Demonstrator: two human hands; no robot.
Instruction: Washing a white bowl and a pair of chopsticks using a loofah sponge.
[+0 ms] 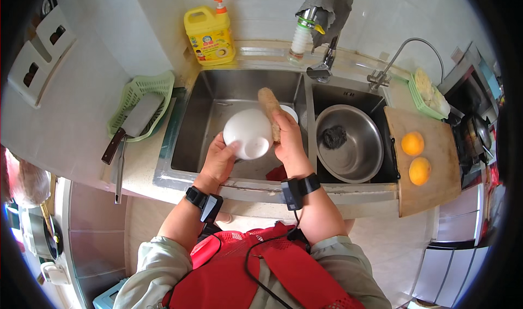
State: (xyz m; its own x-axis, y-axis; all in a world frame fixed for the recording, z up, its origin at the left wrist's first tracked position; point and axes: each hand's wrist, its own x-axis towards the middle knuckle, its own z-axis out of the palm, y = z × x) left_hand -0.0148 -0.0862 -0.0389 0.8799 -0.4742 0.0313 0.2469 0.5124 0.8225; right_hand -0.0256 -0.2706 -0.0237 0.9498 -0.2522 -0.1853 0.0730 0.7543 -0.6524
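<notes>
My left hand (219, 158) grips the rim of a white bowl (246, 131), tilted with its base and foot ring towards me, over the large steel sink basin (220, 92). In my right hand (289, 135) is a long tan scrubber (269, 104), likely a loofah, pressed against the bowl's right side. Behind that hand, another white dish (290, 112) shows in the basin, partly hidden. Something dark red (276, 173) lies at the basin's near edge, partly covered by my right wrist.
A steel bowl (367, 162) with a dark scouring pad (334, 137) sits in the right basin. Two oranges (412, 143) rest on a wooden board (441, 166). Leftward, a cleaver (143, 115) lies across a green basket (163, 82). Behind stand a yellow detergent jug (209, 35) and a cloth-draped faucet (327, 59).
</notes>
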